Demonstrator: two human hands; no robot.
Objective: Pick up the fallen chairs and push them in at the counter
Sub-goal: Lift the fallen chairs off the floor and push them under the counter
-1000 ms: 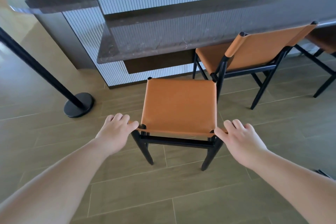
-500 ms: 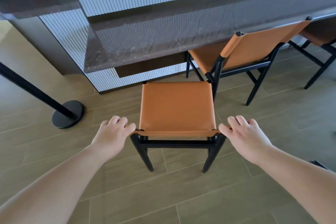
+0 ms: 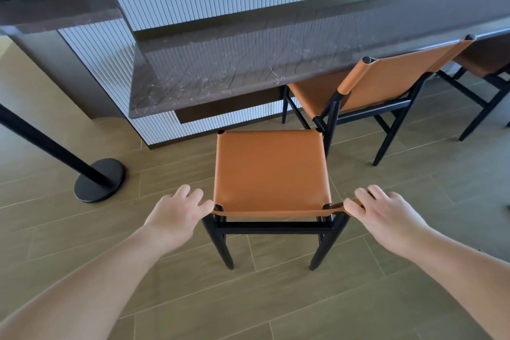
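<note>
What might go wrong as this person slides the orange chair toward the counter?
1. The chair stands close beside the neighbouring chair; pushed straight ahead, its front right corner might knock that chair's black leg.
2. The left hand and right hand hold only the ends of the backrest's top edge, so an uneven push may skew the chair.
3. Whether the backrest will clear the counter edge is unclear.

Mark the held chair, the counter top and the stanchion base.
held chair (image 3: 271,171), head view, middle of orange seat
counter top (image 3: 220,77), head view, dark marbled surface
stanchion base (image 3: 106,174), head view, black disc
</note>
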